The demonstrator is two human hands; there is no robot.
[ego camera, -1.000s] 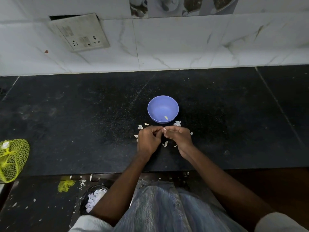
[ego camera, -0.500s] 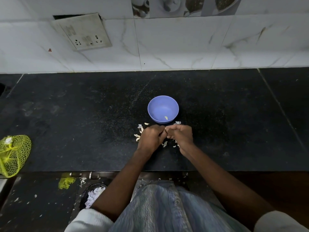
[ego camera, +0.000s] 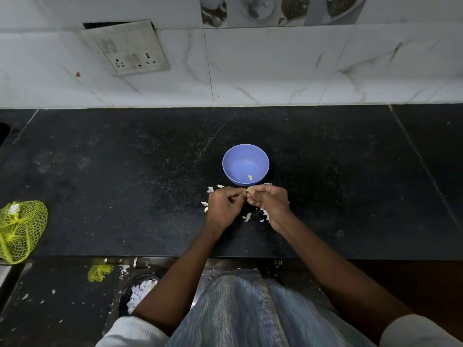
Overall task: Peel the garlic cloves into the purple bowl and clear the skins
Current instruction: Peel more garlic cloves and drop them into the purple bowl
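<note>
A: Surface?

B: Black speckled stone countertop (ego camera: 325, 171), running the whole width of the view. Two seams show in it, one near the left end, one near the right. Fine pale grit is scattered across the middle, and faint smudges mark the left half.

A: Wall behind?

B: White marble-pattern tiles (ego camera: 275, 71) meet the counter's back edge. A grimy switch-and-socket plate (ego camera: 126, 47) hangs crooked on the left part, with a dark gap above it. Printed decorative tiles (ego camera: 275, 10) run along the top.

A: Task items?

B: Purple bowl (ego camera: 245, 164) stands upright at mid-counter. One peeled garlic clove (ego camera: 250, 177) lies inside, against the near wall. Papery garlic skins (ego camera: 246, 217) lie scattered on the counter just in front of the bowl, around and under the hands.

A: Hands?

B: Left hand (ego camera: 223, 207) and right hand (ego camera: 271, 202) meet just before the bowl's near rim, fingertips touching. All fingers are curled inward. Between the thumbs and forefingers a small pale garlic piece (ego camera: 248, 192) is pinched; whether both hands grip it or only the right, I cannot tell.

A: Elsewhere?

B: Yellow mesh bag (ego camera: 20, 230) sits at the counter's front left edge. Below the front edge, a dark bin (ego camera: 140, 291) holds white scraps, a yellow mesh scrap (ego camera: 99, 272) lies beside it, and flecks dot the floor.
</note>
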